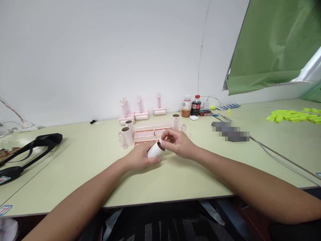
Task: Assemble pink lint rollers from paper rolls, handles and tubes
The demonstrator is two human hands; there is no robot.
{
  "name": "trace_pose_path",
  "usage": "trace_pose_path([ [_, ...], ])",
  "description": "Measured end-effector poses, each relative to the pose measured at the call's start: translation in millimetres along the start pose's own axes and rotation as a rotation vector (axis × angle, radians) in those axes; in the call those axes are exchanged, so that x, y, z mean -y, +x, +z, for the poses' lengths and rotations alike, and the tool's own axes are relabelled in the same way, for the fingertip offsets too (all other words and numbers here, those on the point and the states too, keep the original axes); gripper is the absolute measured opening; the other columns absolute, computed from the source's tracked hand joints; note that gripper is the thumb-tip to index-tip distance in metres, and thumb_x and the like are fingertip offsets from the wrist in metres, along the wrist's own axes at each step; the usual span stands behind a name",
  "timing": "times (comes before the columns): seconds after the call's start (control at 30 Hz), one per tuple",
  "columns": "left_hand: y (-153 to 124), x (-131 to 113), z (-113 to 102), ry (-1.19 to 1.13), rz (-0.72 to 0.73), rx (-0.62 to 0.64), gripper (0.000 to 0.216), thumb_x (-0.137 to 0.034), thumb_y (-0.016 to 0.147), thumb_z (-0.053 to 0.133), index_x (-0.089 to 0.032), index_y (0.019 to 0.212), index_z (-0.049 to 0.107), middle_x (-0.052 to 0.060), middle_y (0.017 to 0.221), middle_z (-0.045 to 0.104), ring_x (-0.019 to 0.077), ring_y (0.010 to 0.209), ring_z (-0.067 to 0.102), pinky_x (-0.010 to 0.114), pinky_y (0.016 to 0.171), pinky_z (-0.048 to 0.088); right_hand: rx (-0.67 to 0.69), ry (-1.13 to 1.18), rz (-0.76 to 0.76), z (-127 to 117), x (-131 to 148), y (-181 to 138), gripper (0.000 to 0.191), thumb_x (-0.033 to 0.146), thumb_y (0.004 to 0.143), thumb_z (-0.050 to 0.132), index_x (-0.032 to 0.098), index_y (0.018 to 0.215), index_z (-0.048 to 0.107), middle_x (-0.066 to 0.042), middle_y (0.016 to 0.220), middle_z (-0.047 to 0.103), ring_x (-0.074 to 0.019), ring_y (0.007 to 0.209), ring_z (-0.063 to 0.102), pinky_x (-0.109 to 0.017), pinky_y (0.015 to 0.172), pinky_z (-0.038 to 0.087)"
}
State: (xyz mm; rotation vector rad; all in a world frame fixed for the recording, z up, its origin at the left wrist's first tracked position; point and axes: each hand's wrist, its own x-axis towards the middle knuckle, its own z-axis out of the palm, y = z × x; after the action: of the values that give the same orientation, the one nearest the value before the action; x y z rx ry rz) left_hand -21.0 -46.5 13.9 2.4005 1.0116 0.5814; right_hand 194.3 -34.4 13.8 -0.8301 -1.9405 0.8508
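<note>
I have bright light, pale sheen on the green sheet (265, 50), soft shadow beneath my left hand (140, 156), and one pixelated patch (230, 131).

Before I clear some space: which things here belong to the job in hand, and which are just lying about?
Probably in the job:
white roll, in the left hand, right hand at its open end
standing rolls
pink trays
pink rollers by the wall

Apparently lying about:
red-capped bottle
white-capped bottle
yellow pieces
</note>
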Motion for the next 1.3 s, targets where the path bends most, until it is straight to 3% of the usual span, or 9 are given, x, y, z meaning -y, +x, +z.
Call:
trace_pose_path([
  [0.47, -0.1, -0.7, 0.0, -0.012, 0.01, -0.006, 0.042, -0.042, 0.077, 0.066, -0.023, 0.114, 0.062, 0.003, 0.105, 0.068, 0.0241, 0.093, 0.061, 0.035, 0.08, 0.047, 0.055, -0.136, -0.086, 1.7, 0.3, -1.5, 0.019, 0.034, 0.08, 0.065, 0.018, 0.089, 0.059, 0.0, 0.078, 0.056, -0.0106, 0.062, 0.048, -0.024, 0.056, 0.04],
  [0.6, 0.3, 0.1, 0.6, -0.01, 0.014, -0.022, 0.042, -0.043, 0.078, 0.066, -0.023, 0.114, 0.062, 0.003, 0.106, 0.067, 0.0238, 0.092, 0.061, 0.034, 0.08, 0.047, 0.061, -0.152, -0.156, -0.2, 1.6, -2.0, 0.022, 0.038, 0.082, 0.065, 0.019, 0.093, 0.059, -0.004, 0.091, 0.058, -0.0119, 0.068, 0.051, -0.026, 0.061, 0.044],
  [0.8, 1.2, 0.4, -0.7, -0.015, -0.075, -0.145, 0.044, -0.045, 0.078, 0.066, -0.021, 0.115, 0.061, 0.004, 0.102, 0.067, 0.0229, 0.089, 0.06, 0.033, 0.077, 0.046, -0.265, -0.131, -0.326, -5.9, 6.3, -5.8, 0.021, 0.032, 0.084, 0.06, 0.024, 0.103, 0.054, -0.009, 0.118, 0.048, -0.0118, 0.068, 0.05, -0.032, 0.066, 0.049],
  [0.93, 1.7, 1.0, -1.1, -0.03, -0.086, -0.174, 0.039, -0.045, 0.079, 0.065, -0.02, 0.107, 0.061, 0.005, 0.1, 0.066, 0.0223, 0.088, 0.06, 0.032, 0.076, 0.045, -0.51, -0.083, -0.366, -0.4, 11.2, -10.1, 0.036, 0.03, 0.083, 0.057, 0.027, 0.115, 0.043, -0.009, 0.127, 0.04, -0.0142, 0.077, 0.051, -0.032, 0.068, 0.05],
  [1.0, 1.9, 3.3, 0.2, -0.031, -0.076, -0.187, 0.04, -0.047, 0.079, 0.064, -0.019, 0.108, 0.059, 0.004, 0.097, 0.065, 0.0212, 0.085, 0.059, 0.031, 0.074, 0.045, -0.341, -0.104, -0.309, 5.1, 13.2, -11.9, 0.041, 0.029, 0.081, 0.057, 0.027, 0.119, 0.041, -0.009, 0.124, 0.043, -0.0157, 0.082, 0.052, -0.03, 0.066, 0.05],
  [1.1, 2.3, 7.4, 2.6, -0.043, -0.072, -0.176, 0.044, -0.05, 0.079, 0.063, -0.019, 0.109, 0.057, 0.003, 0.095, 0.065, 0.0208, 0.083, 0.059, 0.031, 0.072, 0.045, 0.087, -0.185, -0.206, 8.0, 15.2, -11.7, 0.042, 0.026, 0.079, 0.059, 0.025, 0.119, 0.045, -0.008, 0.115, 0.052, -0.0156, 0.08, 0.055, -0.027, 0.063, 0.049],
  [1.13, 2.4, 8.0, 2.9, -0.057, -0.081, -0.169, 0.044, -0.052, 0.079, 0.063, -0.02, 0.109, 0.057, 0.003, 0.096, 0.065, 0.0211, 0.084, 0.059, 0.031, 0.072, 0.045, 0.115, -0.201, -0.196, 6.1, 15.5, -10.5, 0.042, 0.024, 0.079, 0.058, 0.024, 0.119, 0.046, -0.008, 0.113, 0.055, -0.0151, 0.078, 0.056, -0.027, 0.063, 0.048],
  [1.23, 2.0, 5.9, 1.9, -0.13, -0.108, -0.185, 0.049, -0.054, 0.08, 0.062, -0.02, 0.115, 0.053, 0.004, 0.101, 0.065, 0.0221, 0.088, 0.061, 0.033, 0.076, 0.047, -0.117, -0.264, -0.154, -7.5, 14.7, -4.6, 0.032, 0.019, 0.08, 0.053, 0.021, 0.112, 0.05, -0.006, 0.103, 0.06, -0.0128, 0.068, 0.054, -0.027, 0.061, 0.045],
  [1.3, 0.9, 2.6, 0.7, -0.168, -0.105, -0.227, 0.059, -0.053, 0.082, 0.061, -0.022, 0.129, 0.044, 0.005, 0.106, 0.064, 0.0228, 0.093, 0.061, 0.034, 0.079, 0.047, -0.17, -0.38, -0.067, -18.4, 12.8, -0.2, 0.021, 0.018, 0.081, 0.05, 0.019, 0.101, 0.055, -0.003, 0.091, 0.063, -0.0118, 0.061, 0.051, -0.026, 0.059, 0.041],
])
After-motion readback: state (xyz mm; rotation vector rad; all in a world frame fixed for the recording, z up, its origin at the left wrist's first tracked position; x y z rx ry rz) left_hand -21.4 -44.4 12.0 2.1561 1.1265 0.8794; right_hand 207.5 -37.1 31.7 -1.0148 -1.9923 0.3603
